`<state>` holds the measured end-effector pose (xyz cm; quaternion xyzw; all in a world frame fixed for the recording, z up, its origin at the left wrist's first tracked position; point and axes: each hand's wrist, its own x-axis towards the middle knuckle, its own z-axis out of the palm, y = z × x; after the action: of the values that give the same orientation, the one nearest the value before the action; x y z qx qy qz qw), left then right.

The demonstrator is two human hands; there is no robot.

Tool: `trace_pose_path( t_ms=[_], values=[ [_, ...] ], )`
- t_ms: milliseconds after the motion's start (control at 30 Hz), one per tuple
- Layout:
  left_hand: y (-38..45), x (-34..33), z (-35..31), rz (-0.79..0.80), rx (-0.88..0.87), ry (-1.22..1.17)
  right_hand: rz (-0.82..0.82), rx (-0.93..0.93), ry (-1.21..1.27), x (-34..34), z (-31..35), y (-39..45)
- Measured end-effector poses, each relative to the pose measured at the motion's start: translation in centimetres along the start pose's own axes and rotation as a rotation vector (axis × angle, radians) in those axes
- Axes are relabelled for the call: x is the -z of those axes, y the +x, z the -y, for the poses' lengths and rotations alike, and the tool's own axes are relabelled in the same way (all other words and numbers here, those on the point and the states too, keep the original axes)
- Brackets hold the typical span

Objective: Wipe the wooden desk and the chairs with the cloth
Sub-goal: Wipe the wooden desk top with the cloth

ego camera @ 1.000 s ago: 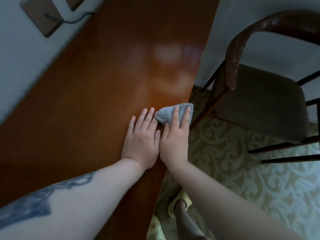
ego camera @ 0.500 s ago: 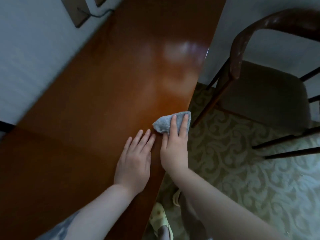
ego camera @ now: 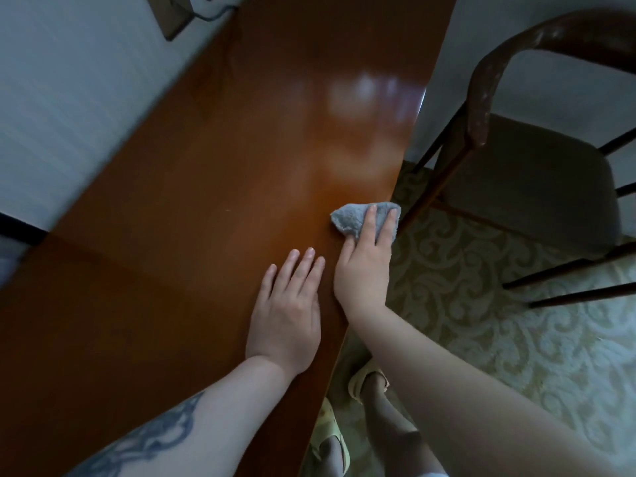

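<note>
A long, glossy wooden desk [ego camera: 241,166] runs from the lower left up to the top of the view. My right hand [ego camera: 364,270] presses a small grey-blue cloth [ego camera: 354,218] flat against the desk near its right edge, two fingers lying over the cloth. My left hand [ego camera: 285,311] rests flat on the desk just left of the right hand, fingers together, holding nothing. A dark wooden chair [ego camera: 537,173] with a curved backrest and a dark padded seat stands to the right of the desk, apart from my hands.
A pale wall [ego camera: 69,98] borders the desk on the left, with a socket plate and cable [ego camera: 179,18] at the top. Patterned carpet [ego camera: 481,321] covers the floor on the right. My feet in light sandals [ego camera: 364,376] stand below the desk's edge.
My right hand has slid the cloth further along the desk's right edge, away from me. My left hand has stayed behind, so a gap has opened between the two hands.
</note>
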<state>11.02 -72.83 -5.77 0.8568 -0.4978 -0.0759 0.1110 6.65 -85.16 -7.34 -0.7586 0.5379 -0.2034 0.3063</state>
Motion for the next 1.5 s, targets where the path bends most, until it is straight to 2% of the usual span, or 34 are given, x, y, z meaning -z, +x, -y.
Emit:
trace_pose_path(
  t_ms=[100,200,300,433,533,667,800,900,1000,1100,1200,1267,1367,1500],
  values=[
    [0.0,-0.1,0.1,0.009,-0.016,0.001,-0.052,0.086,0.019,-0.3,-0.2,-4.5],
    [0.0,0.0,0.2,0.001,-0.029,-0.016,0.068,0.118,0.034,-0.3,-1.6,-8.4],
    [-0.1,0.0,0.2,-0.019,-0.025,-0.025,0.12,0.188,-0.131,0.0,-1.9,-4.6],
    [-0.2,-0.1,0.0,-0.059,-0.006,-0.034,0.078,0.042,-0.032,0.9,0.0,0.7],
    [-0.2,-0.2,0.0,-0.069,-0.006,-0.068,0.043,0.05,-0.029,0.3,-0.1,-3.8],
    [-1.0,-0.1,-0.1,-0.063,0.045,-0.027,0.19,0.191,-0.074,1.3,-2.1,-9.9],
    [-7.0,-0.3,0.4,-0.057,0.06,0.019,0.17,0.113,-0.073,1.6,-0.9,-8.9],
    [-12.0,-0.1,1.8,-0.028,0.051,0.032,0.122,0.061,-0.032,1.0,-0.1,-13.7],
    [-13.7,0.2,2.6,-0.02,0.046,0.022,0.17,0.095,-0.006,1.0,-0.4,-19.1],
    [-13.4,0.3,2.3,-0.041,0.047,0.012,0.171,0.106,-0.02,1.1,-0.4,-17.3],
    [-13.4,0.2,2.1,-0.05,0.053,0.015,0.144,0.034,-0.052,0.9,0.2,-14.4],
    [-13.5,0.2,2.1,-0.052,0.053,0.014,0.106,-0.008,-0.064,0.4,0.7,-15.4],
    [-13.5,0.0,2.3,-0.044,0.046,-0.002,0.075,0.063,-0.084,0.1,0.7,-18.3],
    [-13.3,0.1,2.3,-0.053,0.047,0.017,0.131,0.117,-0.159,0.2,-0.2,-15.0]
  ],
)
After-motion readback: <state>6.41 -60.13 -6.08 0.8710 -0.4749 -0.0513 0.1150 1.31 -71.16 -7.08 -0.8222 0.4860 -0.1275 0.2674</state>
